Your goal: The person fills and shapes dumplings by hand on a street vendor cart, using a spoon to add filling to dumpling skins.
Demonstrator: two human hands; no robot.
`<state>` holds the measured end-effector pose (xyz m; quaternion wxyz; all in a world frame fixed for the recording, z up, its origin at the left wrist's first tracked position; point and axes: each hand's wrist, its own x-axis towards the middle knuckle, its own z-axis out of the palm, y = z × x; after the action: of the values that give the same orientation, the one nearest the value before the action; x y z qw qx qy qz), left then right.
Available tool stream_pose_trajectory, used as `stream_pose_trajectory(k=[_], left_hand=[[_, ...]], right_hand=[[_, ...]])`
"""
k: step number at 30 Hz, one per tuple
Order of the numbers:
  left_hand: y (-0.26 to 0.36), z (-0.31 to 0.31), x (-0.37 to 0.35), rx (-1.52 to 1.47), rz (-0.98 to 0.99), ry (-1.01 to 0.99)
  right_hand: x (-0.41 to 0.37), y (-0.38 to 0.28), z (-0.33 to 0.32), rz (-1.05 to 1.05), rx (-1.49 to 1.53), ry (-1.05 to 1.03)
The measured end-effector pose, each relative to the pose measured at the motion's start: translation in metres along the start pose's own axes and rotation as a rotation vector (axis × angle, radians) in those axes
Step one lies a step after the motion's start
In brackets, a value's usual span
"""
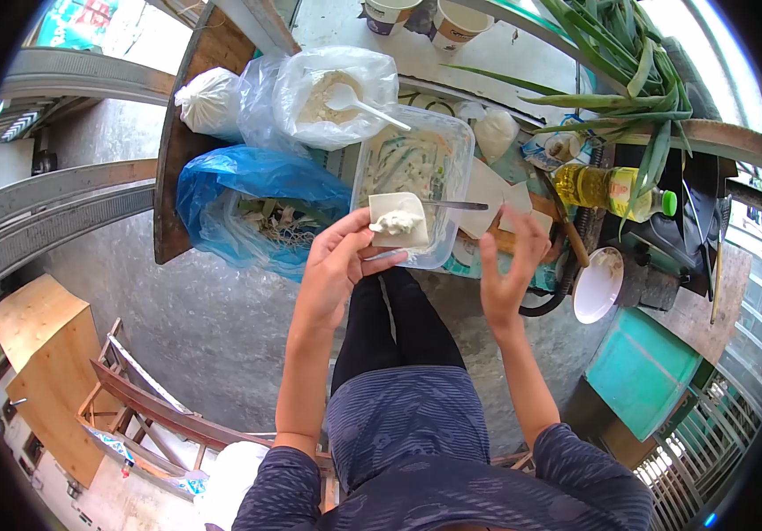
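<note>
My left hand (pixel 332 265) holds a square dough wrapper (pixel 390 203) by its left side and lower edge. A pale lump of filling (pixel 397 224) with green bits sits on the wrapper. Directly beneath is a clear plastic container (pixel 462 164) with smeared filling inside. A metal utensil handle (pixel 462 205) sticks out over its right rim; its other end is hidden behind the wrapper. My right hand (pixel 512 270) is raised with fingers apart and nothing in it, near more flat wrappers (pixel 480 188) on the table.
A bag of flour (pixel 319 106) with a white spoon (pixel 354 102) and a blue bag (pixel 248 177) of scraps stand left. To the right are an oil bottle (pixel 615 191), a wooden-handled knife (pixel 575 243), a white bowl (pixel 597 285) and long green leaves (pixel 628 106).
</note>
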<state>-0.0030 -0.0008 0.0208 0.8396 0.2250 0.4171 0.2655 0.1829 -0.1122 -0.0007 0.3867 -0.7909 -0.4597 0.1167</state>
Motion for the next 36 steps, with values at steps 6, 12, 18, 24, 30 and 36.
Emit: stream_pose_trajectory(k=[6,12,18,24,30,36], left_hand=[[0.006,0.014,-0.006,-0.105,-0.172,-0.160],[0.008,0.024,-0.007,0.052,-0.190,-0.215],[0.014,0.031,-0.006,0.173,-0.198,-0.260],[0.018,0.030,-0.008,0.194,-0.181,-0.296],[0.023,0.024,-0.009,0.218,-0.166,-0.351],[0.005,0.010,-0.004,0.122,0.025,-0.379]], right_hand=[[0.003,-0.017,-0.003,0.009,0.299,-0.339],[0.001,-0.014,-0.009,0.275,0.688,-0.339],[-0.003,-0.011,-0.004,0.371,0.921,-0.322],[-0.003,-0.017,-0.002,0.415,1.004,-0.291],[-0.004,-0.025,0.000,0.398,1.103,-0.243],[-0.007,-0.042,0.000,0.454,1.314,-0.200]])
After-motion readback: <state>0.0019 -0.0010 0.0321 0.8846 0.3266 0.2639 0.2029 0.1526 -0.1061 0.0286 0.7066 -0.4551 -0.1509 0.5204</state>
